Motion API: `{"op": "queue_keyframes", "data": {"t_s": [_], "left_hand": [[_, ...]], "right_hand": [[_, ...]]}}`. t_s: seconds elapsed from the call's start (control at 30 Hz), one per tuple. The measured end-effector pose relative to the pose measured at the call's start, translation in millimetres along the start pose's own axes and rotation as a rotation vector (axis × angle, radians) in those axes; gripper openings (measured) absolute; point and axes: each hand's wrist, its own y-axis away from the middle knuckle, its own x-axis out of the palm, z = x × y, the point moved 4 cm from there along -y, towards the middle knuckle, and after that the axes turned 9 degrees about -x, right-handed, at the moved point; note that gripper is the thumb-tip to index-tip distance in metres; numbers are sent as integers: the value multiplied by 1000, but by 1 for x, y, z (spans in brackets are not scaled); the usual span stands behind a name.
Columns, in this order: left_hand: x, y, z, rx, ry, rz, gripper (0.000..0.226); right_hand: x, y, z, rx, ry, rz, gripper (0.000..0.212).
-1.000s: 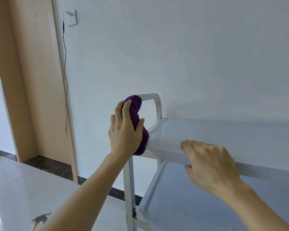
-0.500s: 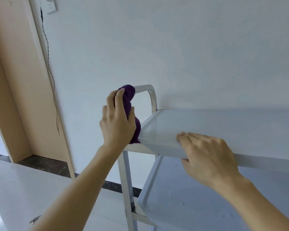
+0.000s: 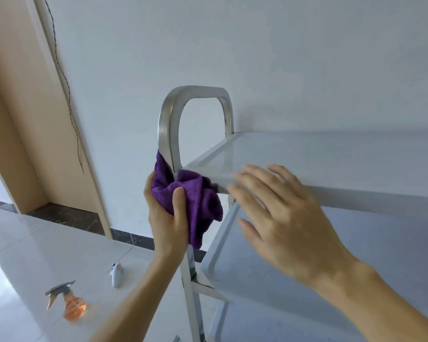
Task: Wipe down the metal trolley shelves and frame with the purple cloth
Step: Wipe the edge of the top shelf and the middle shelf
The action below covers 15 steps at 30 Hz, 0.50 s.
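Presently the frame is being wiped: the purple cloth (image 3: 183,193) is bunched in the clenched left hand (image 3: 167,218) and pressed round the near upright (image 3: 165,134) beside the top shelf (image 3: 307,159). The right hand (image 3: 282,213) hovers open-fingered. A downward stroke seems called for next.

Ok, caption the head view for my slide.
Left hand rubs the purple cloth on the trolley's handle post; right hand spread by the top shelf.
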Motion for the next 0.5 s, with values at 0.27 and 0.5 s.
{"op": "queue_keyframes", "data": {"t_s": [0.27,0.5], "left_hand": [[-13,44,63,-3,-137,6,53],[-17,111,138,-139,-63,-48,50]], "right_hand": [[92,66,60,115,-207,-59,31],[141,114,53,478,-314,464,32]]}}
